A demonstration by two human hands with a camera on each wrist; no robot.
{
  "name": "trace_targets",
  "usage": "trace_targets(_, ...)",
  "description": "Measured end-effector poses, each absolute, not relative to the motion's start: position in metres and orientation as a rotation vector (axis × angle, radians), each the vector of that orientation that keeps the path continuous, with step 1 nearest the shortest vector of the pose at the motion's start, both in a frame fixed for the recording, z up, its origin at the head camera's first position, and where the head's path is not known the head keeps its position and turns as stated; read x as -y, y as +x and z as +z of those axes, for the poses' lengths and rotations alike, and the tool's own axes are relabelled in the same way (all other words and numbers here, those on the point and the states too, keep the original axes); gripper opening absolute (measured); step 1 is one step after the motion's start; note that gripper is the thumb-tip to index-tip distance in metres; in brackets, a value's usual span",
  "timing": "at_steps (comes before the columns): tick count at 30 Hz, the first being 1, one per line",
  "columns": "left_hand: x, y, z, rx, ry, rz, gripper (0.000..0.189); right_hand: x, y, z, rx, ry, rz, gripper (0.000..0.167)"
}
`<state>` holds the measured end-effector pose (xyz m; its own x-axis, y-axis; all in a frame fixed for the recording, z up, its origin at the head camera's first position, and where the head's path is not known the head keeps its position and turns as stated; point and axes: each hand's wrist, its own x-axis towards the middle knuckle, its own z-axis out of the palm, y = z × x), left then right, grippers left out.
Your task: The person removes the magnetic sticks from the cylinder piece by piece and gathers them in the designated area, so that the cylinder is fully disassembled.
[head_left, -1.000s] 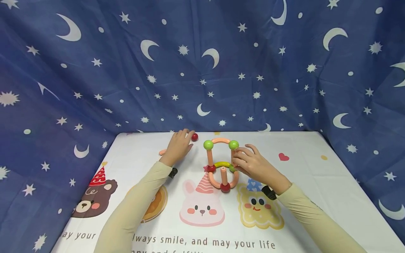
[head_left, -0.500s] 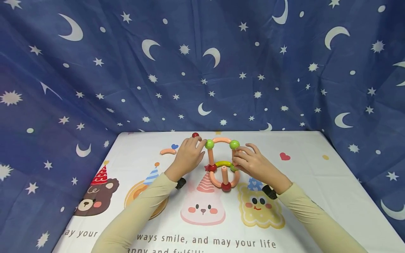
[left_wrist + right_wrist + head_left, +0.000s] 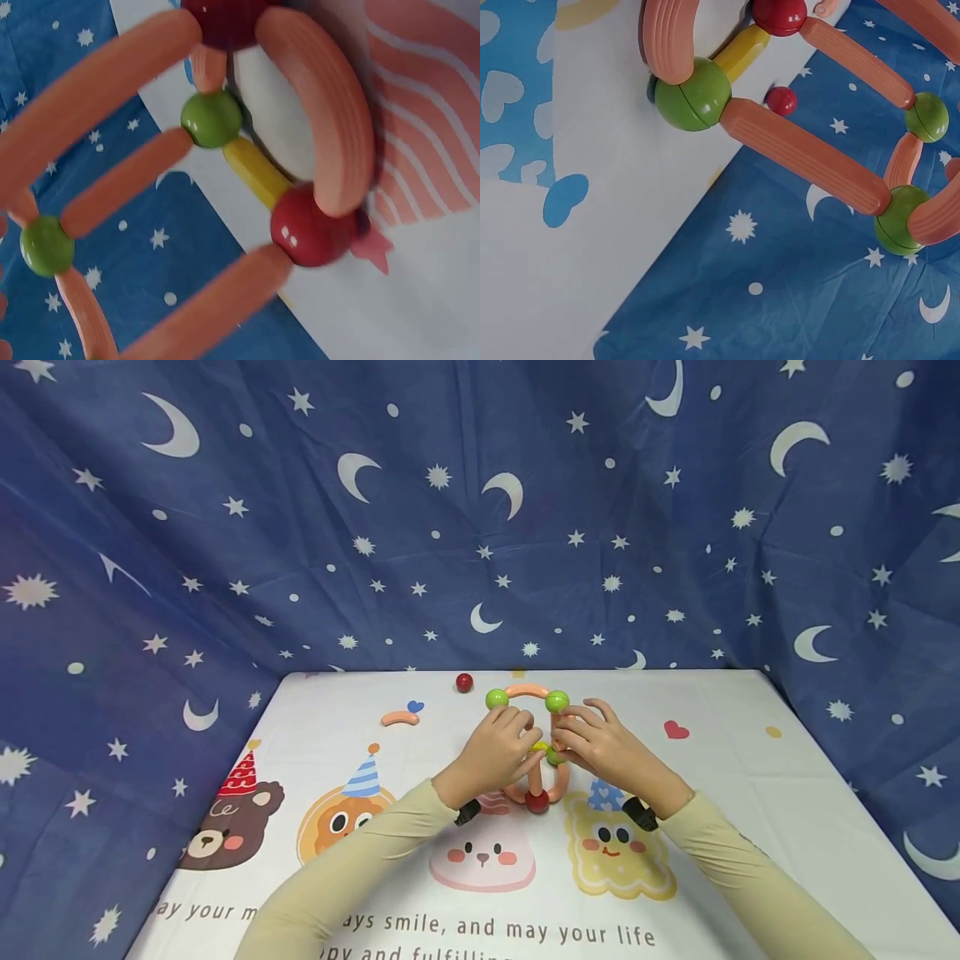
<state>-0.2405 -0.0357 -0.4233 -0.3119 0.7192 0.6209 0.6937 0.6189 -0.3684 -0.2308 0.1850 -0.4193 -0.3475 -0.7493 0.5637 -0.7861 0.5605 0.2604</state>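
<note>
A toy frame of peach rods and coloured balls stands mid-table, with green balls (image 3: 497, 699) at its top and a red ball (image 3: 537, 802) at its front base. My right hand (image 3: 611, 756) is at its right side, fingers bent, pinching a curved peach rod (image 3: 937, 211) that meets the top right green ball (image 3: 901, 219). Its fingertips are partly hidden. My left hand (image 3: 495, 752) hovers over the left front of the frame, fingers loosely bent, thumb close to the front upright rod (image 3: 535, 777). I see nothing held in it. A yellow curved rod (image 3: 259, 172) joins two lower balls.
A loose red ball (image 3: 464, 682) lies at the table's back edge. A loose curved peach rod (image 3: 401, 718) lies to the left. Behind the table hangs a blue curtain (image 3: 480, 527) with moons and stars. The white tablecloth (image 3: 720, 860) carries cartoon prints.
My left hand has moved right and toward me, from beside the loose red ball to the front of the frame. The loose rod is now uncovered. My right hand has stayed in place.
</note>
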Motion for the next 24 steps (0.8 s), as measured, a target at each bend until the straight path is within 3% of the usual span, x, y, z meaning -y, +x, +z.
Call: trace_targets(24, 0.014, -0.239, -0.426, 1.947, -1.093, 0.004, 0.019, -0.189, -0.235, -0.424, 2.155, 1.216, 0.091, 0.039)
